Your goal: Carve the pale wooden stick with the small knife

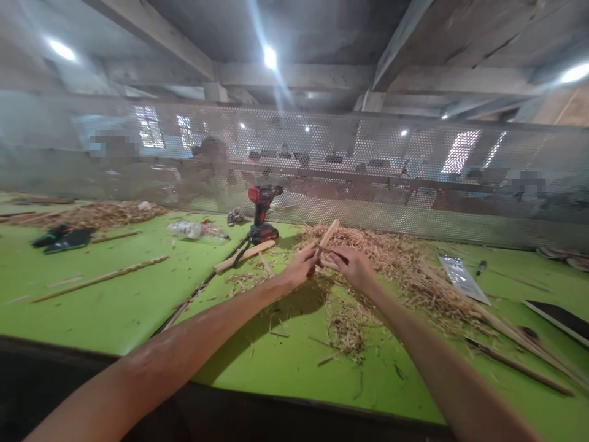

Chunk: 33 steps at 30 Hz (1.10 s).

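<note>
Both of my hands are over the green tabletop point(285, 368), in front of a heap of shavings. My left hand point(300, 271) is closed round a pale wooden stick point(330, 232), which slants up and away to the right. Closed as well, my right hand point(353, 265) grips a small knife point(323, 248). Its thin dark blade lies across the stick just above my left fingers. My right fingers hide the knife's handle. Curled wood shavings point(352, 325) lie loose below my hands.
A red and black cordless drill point(263, 215) stands behind my left hand, near a wooden piece point(246, 256). Beyond rises a perforated metal screen point(322, 172). A crumpled plastic bottle point(197, 231) and a long stick point(101, 279) lie left; a silver packet point(462, 279) lies right.
</note>
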Each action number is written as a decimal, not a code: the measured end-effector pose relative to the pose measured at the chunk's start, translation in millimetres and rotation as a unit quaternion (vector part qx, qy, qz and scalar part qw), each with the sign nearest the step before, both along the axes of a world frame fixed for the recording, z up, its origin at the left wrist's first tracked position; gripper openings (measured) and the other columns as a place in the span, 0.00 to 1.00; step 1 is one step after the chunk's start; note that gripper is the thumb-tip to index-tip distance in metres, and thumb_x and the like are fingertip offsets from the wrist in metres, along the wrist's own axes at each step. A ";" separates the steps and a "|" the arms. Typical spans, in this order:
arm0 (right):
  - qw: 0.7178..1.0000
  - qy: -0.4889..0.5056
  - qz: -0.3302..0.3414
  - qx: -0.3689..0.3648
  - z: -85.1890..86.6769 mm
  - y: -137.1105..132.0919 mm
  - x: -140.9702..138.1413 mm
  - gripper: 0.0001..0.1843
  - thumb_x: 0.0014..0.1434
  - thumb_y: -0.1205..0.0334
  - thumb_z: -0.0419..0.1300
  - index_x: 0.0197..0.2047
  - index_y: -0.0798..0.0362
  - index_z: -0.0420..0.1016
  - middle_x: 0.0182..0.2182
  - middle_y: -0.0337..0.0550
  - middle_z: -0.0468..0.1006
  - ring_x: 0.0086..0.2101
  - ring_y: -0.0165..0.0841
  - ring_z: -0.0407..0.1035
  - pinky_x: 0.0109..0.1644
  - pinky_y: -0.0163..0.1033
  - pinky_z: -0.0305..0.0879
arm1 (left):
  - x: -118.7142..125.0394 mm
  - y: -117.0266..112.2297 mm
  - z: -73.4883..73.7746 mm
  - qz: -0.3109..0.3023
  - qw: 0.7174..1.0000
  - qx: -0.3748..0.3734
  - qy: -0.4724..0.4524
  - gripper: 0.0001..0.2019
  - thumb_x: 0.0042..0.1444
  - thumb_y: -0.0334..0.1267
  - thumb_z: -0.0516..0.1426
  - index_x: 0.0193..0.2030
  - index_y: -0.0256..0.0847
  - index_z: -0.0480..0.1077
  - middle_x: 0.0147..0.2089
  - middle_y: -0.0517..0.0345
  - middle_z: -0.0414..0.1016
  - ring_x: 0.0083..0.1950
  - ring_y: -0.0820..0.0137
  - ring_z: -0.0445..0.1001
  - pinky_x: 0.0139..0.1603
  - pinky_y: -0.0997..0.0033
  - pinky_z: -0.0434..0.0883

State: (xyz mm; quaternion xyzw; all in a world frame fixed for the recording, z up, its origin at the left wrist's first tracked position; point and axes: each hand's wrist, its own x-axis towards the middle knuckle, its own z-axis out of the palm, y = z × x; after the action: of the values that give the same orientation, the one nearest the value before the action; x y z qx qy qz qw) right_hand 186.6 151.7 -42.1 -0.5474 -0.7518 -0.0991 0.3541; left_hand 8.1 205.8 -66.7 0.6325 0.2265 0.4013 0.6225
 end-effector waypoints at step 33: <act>0.993 -0.077 -0.091 0.026 -8.7 11.4 32.9 0.17 0.66 0.56 0.53 0.51 0.42 0.82 0.47 0.41 0.83 0.43 0.38 0.78 0.41 0.37 0.70 | -1.1 0.3 -2.3 -0.056 0.997 -0.005 0.047 0.13 0.65 0.44 0.57 0.48 0.36 0.70 0.35 0.60 0.70 0.27 0.77 0.67 0.27 0.75 0.68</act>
State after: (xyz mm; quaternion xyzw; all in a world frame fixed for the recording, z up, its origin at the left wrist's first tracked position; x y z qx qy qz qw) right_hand 219.6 163.1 -50.8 -0.5952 -0.7209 -0.1920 0.2988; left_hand 7.0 206.1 -69.0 0.6590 0.2214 0.3347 0.6361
